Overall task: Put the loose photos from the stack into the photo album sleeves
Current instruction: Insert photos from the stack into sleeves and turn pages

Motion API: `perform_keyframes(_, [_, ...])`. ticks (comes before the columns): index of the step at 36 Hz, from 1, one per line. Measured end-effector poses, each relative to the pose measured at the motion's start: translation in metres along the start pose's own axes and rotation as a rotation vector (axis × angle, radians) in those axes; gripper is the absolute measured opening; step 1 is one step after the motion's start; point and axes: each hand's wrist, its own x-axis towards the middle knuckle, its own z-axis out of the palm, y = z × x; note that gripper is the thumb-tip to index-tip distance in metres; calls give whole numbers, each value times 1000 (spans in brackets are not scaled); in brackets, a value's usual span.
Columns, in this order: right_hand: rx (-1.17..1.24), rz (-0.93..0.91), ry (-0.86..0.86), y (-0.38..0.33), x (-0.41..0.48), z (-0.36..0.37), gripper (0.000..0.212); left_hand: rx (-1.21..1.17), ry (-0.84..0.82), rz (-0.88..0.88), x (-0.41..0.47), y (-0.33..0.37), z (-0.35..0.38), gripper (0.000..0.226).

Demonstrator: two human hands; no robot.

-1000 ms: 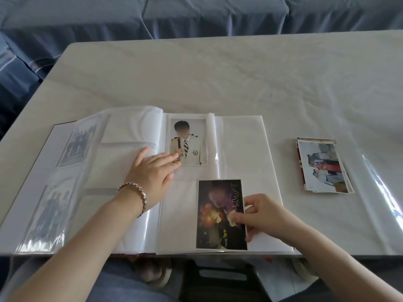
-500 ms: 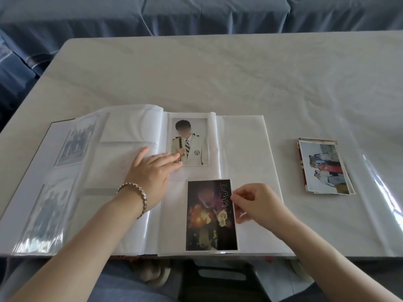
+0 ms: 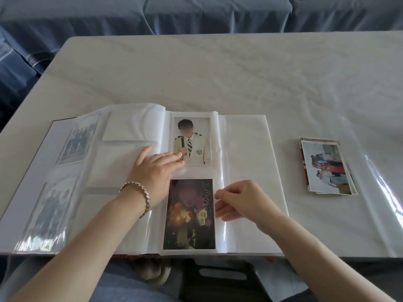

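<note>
At the far left of the open photo album [image 3: 244,171], two pale group photos [image 3: 76,144] sit under glossy film on a turned page. Toward the album's middle, the left hand [image 3: 154,171], a bracelet [image 3: 139,192] on its wrist, lies flat with straight fingers. It presses the curling pages down, and its fingertips reach the lower corner of a sleeved uniform portrait [image 3: 192,140]. Below that portrait, on the album's near edge, the dark photo [image 3: 189,214] looks seated in its sleeve, upright and square. The right hand [image 3: 239,201] is at that photo's right edge with its fingers curled. I cannot tell whether they pinch the photo, pinch the sleeve film, or only touch it. To the right of the album, well apart from it on the desk [image 3: 218,73], the stack of loose photos [image 3: 327,168] waits face up and slightly fanned. The main risk, as I judge it, is the springy page. If the flat hand lifts too soon, the bulging leaf may roll back over the fresh photo. A tug on the slippery film could also draw the dark photo partway out or leave it crooked. The fanned stack could scatter if a sleeve or wrist brushes it during the next reach.
</note>
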Motion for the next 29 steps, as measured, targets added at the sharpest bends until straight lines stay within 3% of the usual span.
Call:
perform_keyframes(9, [150, 66, 9, 3, -1, 2, 12, -4, 16, 16, -1, -1, 2, 47])
perform_keyframes(15, [88, -42, -57, 8, -2, -4, 5, -14, 26, 15, -1, -2, 2, 47])
perform_keyframes(29, [-25, -140, 36, 14, -3, 6, 25, -21, 43, 23, -1, -2, 3, 46])
